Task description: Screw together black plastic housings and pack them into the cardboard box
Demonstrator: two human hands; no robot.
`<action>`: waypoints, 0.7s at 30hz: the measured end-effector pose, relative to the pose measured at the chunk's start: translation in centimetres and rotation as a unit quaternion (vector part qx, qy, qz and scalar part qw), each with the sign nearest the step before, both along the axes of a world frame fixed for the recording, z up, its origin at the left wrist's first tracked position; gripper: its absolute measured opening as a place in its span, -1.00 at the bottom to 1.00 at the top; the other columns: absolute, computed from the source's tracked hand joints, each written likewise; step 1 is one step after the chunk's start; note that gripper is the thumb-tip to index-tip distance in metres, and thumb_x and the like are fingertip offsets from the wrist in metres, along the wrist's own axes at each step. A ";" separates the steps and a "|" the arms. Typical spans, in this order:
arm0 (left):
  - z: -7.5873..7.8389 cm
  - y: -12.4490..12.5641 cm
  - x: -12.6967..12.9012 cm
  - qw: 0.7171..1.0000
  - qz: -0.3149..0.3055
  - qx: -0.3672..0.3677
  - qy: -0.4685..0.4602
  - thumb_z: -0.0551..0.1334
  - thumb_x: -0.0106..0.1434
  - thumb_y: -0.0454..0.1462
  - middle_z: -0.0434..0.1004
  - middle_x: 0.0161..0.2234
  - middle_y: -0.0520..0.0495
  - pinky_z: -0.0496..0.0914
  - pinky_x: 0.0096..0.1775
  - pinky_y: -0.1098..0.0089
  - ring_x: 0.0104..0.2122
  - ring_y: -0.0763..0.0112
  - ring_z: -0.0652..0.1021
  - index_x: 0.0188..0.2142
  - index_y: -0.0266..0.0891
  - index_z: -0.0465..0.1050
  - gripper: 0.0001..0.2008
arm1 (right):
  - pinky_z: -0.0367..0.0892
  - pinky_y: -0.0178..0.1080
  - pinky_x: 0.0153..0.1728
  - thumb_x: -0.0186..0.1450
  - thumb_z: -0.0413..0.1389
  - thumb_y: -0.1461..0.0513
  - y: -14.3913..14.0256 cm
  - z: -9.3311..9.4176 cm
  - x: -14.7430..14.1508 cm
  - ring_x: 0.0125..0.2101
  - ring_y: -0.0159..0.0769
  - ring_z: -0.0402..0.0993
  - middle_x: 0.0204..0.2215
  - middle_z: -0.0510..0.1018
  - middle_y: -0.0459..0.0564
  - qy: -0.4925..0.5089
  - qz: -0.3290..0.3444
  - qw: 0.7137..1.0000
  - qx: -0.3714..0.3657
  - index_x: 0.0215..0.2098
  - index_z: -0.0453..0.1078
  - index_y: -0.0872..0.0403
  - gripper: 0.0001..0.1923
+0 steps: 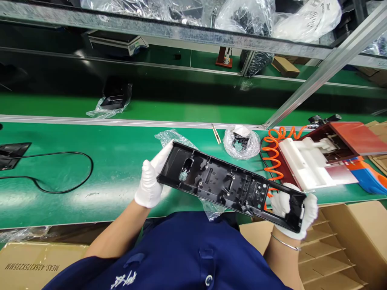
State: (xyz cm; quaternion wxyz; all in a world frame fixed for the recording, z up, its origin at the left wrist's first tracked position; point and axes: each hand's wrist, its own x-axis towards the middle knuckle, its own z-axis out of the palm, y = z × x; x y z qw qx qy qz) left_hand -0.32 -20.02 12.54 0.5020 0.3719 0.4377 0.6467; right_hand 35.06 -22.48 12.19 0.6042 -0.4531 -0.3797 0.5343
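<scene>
Both gloved hands hold one long black plastic panel [229, 187] by its ends, lifted off the green bench mat [90, 177] and tilted, its ribbed inner face turned up. The left hand [151, 181] has its fingers closed round the upper-left end, fingertips wrapping the far edge; the right hand [294, 213] clamps the lower-right end, its fingers showing through a rectangular opening there. As a judgement, the work is at an early or middle stage: the panel is out of its wrapping, for a clear plastic bag [173, 139] lies just beyond the left fingers, yet no separate parts look fitted into it. The panel is glossy, with screw posts, ribs, a round hole near the left fingers and square cut-outs near the right ones. A bag of small black parts [242, 141] lies beyond the panel's middle, and a white and red fixture [311, 161] sits beyond the right fingers beside an orange coiled hose [272, 155]. A divided cardboard box [332, 249] stands under the right hand.
</scene>
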 end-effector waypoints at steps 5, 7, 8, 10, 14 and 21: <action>0.2 0.4 0.1 1.000 0.001 -0.012 0.003 0.08 0.25 0.43 0.65 0.14 -0.20 0.33 0.37 -0.18 0.30 -0.22 0.48 0.25 -0.14 0.54 -0.10 | -0.12 -0.29 -0.78 0.27 0.13 -0.27 0.1 -0.5 0.3 -0.85 -0.42 -0.04 -0.88 0.06 -0.11 0.055 0.008 0.998 -0.019 -0.73 0.26 0.01 -0.33; 0.1 0.6 0.0 1.000 -0.002 -0.019 0.010 0.07 0.25 0.44 0.68 0.09 -0.19 0.34 0.37 -0.16 0.25 -0.19 0.53 0.25 -0.12 0.54 -0.09 | -0.10 -0.29 -0.77 0.30 0.11 -0.25 0.1 -0.5 0.4 -0.85 -0.41 -0.01 -0.88 0.05 -0.11 0.066 0.007 0.998 -0.023 -0.72 0.25 0.02 -0.33; 0.1 0.7 0.0 1.000 -0.002 -0.019 0.013 0.06 0.24 0.44 0.69 0.09 -0.18 0.33 0.38 -0.16 0.24 -0.18 0.54 0.25 -0.12 0.55 -0.09 | -0.10 -0.30 -0.77 0.32 0.10 -0.24 0.2 -0.5 0.4 -0.85 -0.42 0.00 -0.87 0.04 -0.11 0.069 0.013 0.997 -0.020 -0.72 0.25 0.03 -0.33; 0.0 0.8 -0.1 1.000 0.000 -0.018 0.018 0.05 0.25 0.44 0.67 0.12 -0.19 0.31 0.39 -0.16 0.26 -0.18 0.53 0.24 -0.14 0.55 -0.08 | -0.10 -0.31 -0.77 0.34 0.07 -0.23 0.2 -0.5 0.4 -0.84 -0.43 -0.01 -0.87 0.03 -0.10 0.069 0.035 0.997 -0.012 -0.73 0.24 0.04 -0.31; 0.0 0.8 -0.1 1.000 0.003 -0.014 0.025 0.04 0.31 0.40 0.64 0.16 -0.16 0.30 0.39 -0.15 0.29 -0.16 0.50 0.23 -0.16 0.56 -0.13 | -0.09 -0.32 -0.79 0.34 0.04 -0.24 0.3 -0.7 0.6 -0.85 -0.40 0.02 -0.88 0.03 -0.08 0.072 0.053 0.996 -0.019 -0.75 0.25 0.04 -0.29; -0.3 0.6 -0.2 1.000 0.000 -0.002 0.018 0.06 0.29 0.40 0.64 0.15 -0.20 0.32 0.37 -0.19 0.27 -0.20 0.51 0.23 -0.16 0.55 -0.13 | -0.08 -0.34 -0.79 0.31 0.16 -0.20 0.1 -0.3 0.2 -0.84 -0.45 0.00 -0.85 0.07 -0.12 0.084 0.019 0.996 0.011 -0.68 0.27 0.04 -0.38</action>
